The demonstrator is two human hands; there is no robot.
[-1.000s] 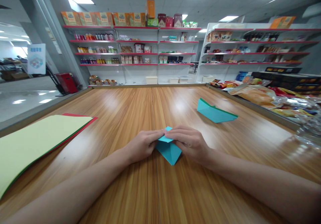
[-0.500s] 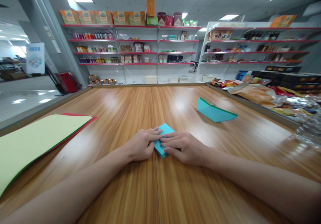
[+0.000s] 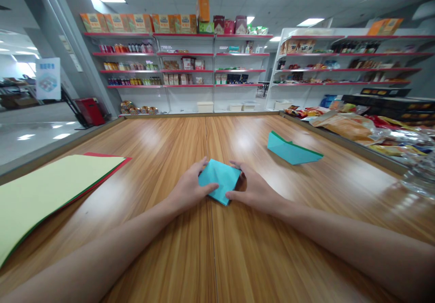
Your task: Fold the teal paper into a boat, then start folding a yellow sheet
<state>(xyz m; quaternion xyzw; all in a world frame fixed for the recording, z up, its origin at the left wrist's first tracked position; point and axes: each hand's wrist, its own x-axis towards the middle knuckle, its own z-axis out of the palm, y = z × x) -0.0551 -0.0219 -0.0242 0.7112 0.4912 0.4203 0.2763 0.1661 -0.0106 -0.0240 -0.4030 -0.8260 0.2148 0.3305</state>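
A folded sheet of blue paper [image 3: 220,176], roughly square, is between my two hands near the middle of the wooden table. My left hand [image 3: 190,183] grips its left side, thumb on top and fingers at the far left edge. On the right, my right hand [image 3: 256,187] curves around the other side, its thumb at the near corner and its fingertips at the far right corner. The undersides of the paper and some fingertips are hidden. A folded blue and green paper piece [image 3: 292,151], shaped like a boat, rests farther back to the right.
Pale yellow, green and red paper sheets [image 3: 50,183] lie stacked at the left. Snack packets [image 3: 343,124] and black boxes stand beyond the right table edge, near a clear plastic container [image 3: 421,176]. Stocked shelves [image 3: 185,85] stand behind the table [image 3: 163,135].
The blue paper has gone from a narrow folded strip under my fingers to a wider square. My hands have moved apart to its two sides.
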